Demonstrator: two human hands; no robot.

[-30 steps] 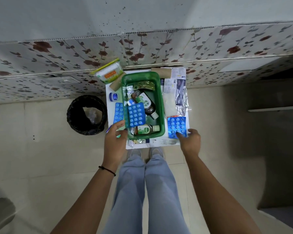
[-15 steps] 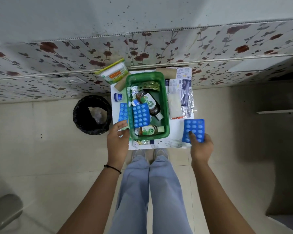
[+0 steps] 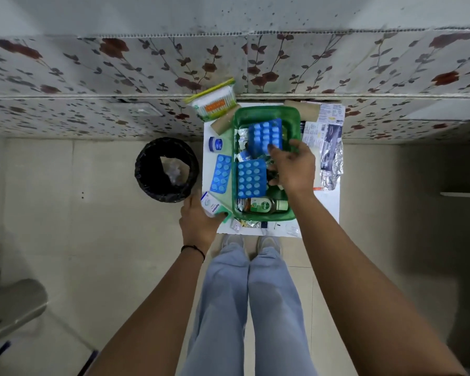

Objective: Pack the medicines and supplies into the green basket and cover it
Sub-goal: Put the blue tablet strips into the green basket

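The green basket (image 3: 266,113) sits on a small white table (image 3: 326,206). My right hand (image 3: 291,166) is over the basket and grips a blue blister pack (image 3: 265,137) above its far half. Another blue blister pack (image 3: 251,177) lies inside, with a brown Dettol bottle (image 3: 261,205) at the near end. My left hand (image 3: 198,218) grips a small white medicine box (image 3: 210,208) at the basket's near left corner. A third blue blister strip (image 3: 222,173) and a small blue jar (image 3: 215,143) lie on the table left of the basket.
A black bin (image 3: 166,169) stands on the floor to the left of the table. A cotton-bud box (image 3: 215,100) and cardboard tubes (image 3: 221,123) lie behind the basket. Leaflets and foil strips (image 3: 329,147) lie to its right. A floral wall rises behind.
My right hand lifted the blue blister pack from the table's right side and carried it over the basket. My left hand now grips the white box.
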